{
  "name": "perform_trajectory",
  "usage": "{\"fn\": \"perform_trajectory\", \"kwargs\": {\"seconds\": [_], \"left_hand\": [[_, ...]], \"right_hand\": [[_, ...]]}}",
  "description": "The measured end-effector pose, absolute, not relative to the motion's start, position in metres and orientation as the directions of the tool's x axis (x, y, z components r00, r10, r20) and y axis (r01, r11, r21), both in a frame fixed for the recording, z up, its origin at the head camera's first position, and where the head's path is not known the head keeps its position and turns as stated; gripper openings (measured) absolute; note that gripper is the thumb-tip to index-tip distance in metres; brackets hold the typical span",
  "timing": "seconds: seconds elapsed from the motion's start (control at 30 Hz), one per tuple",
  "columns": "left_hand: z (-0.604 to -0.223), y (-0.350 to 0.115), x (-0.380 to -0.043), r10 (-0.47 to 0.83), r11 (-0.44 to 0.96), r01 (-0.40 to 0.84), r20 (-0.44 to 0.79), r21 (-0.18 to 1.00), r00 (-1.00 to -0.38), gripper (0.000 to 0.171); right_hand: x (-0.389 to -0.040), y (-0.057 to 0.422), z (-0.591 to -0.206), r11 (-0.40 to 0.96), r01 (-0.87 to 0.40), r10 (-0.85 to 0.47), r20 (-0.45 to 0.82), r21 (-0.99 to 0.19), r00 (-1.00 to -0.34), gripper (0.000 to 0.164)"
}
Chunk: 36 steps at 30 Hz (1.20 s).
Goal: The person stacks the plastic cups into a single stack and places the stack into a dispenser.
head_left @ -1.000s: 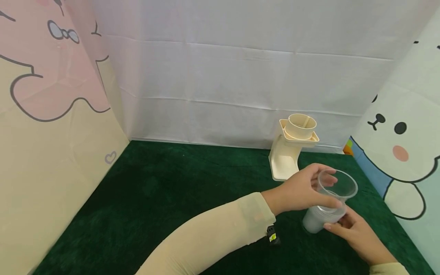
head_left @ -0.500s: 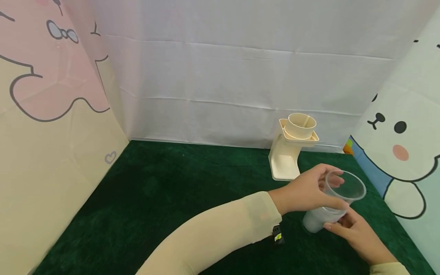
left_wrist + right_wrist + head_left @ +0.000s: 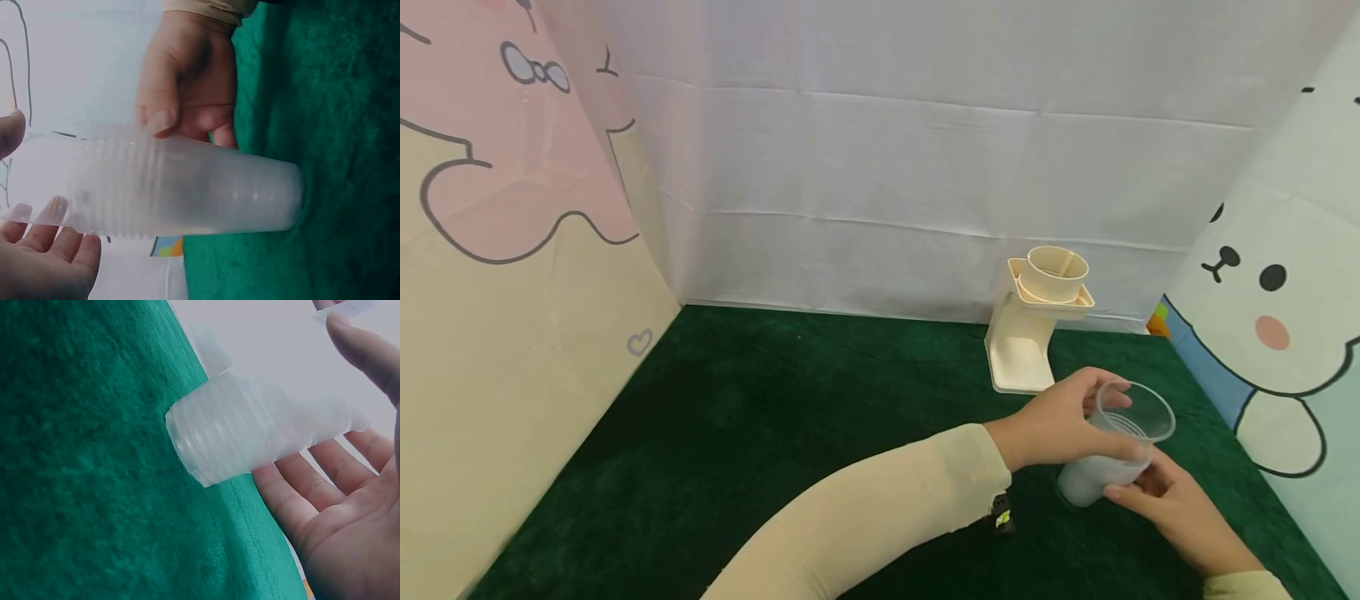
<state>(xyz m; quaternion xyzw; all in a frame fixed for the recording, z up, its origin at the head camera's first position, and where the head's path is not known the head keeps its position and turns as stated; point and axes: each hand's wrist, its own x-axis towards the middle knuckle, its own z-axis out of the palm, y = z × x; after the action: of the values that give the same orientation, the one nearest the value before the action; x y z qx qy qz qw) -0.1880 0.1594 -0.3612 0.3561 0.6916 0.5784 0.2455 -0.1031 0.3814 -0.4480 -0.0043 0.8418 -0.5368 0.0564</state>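
In the head view, a stack of clear plastic cups [image 3: 1086, 481] stands tilted on the green cloth at the right, its wide mouth up. My left hand [image 3: 1075, 422] holds the top cup [image 3: 1138, 408] near its rim, thumb on the near side, fingers round the far side. My right hand [image 3: 1183, 510] grips the stack lower down from the right, thumb in front and fingers behind. The left wrist view shows closely spaced rims along the nested cups [image 3: 206, 187]. In the right wrist view, the base of the stack [image 3: 212, 434] meets the cloth.
Behind my left hand stands a cream-coloured holder [image 3: 1022, 354] with a round cup-like top. Green cloth [image 3: 775, 417] covers the table. A white curtain [image 3: 850, 167] closes off the back, and printed cartoon sheets [image 3: 1285, 358] line both sides.
My left hand and the top cup first shift right, then come back left and slightly down toward the stack. My right hand keeps its place on the stack.
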Motion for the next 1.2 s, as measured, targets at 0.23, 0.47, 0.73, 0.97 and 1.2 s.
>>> {"fn": "perform_trajectory", "kwargs": {"seconds": [0.23,0.47,0.73,0.97,1.2], "left_hand": [[-0.371,0.16,-0.186,0.756,0.133,0.166,0.009,0.977,-0.654,0.061],[-0.383,0.163,-0.185,0.734,0.197,0.13,-0.058,0.972,-0.677,0.062],[-0.392,0.167,-0.183,0.727,0.206,0.117,-0.072,0.971,-0.683,0.063],[-0.394,0.167,-0.183,0.733,0.205,0.092,-0.09,0.974,-0.674,0.065],[-0.401,0.165,-0.182,0.728,0.202,0.065,-0.105,0.977,-0.678,0.067]], "right_hand": [[-0.103,0.381,-0.447,0.447,0.076,-0.063,-0.117,-0.891,-0.991,0.072],[-0.105,0.383,-0.449,0.442,0.055,-0.075,-0.097,-0.896,-0.992,0.069],[-0.105,0.384,-0.451,0.439,0.06,-0.078,-0.105,-0.896,-0.991,0.069],[-0.105,0.385,-0.452,0.438,0.047,-0.086,-0.094,-0.898,-0.992,0.069],[-0.105,0.384,-0.452,0.43,0.06,-0.085,-0.107,-0.901,-0.991,0.072]]}}
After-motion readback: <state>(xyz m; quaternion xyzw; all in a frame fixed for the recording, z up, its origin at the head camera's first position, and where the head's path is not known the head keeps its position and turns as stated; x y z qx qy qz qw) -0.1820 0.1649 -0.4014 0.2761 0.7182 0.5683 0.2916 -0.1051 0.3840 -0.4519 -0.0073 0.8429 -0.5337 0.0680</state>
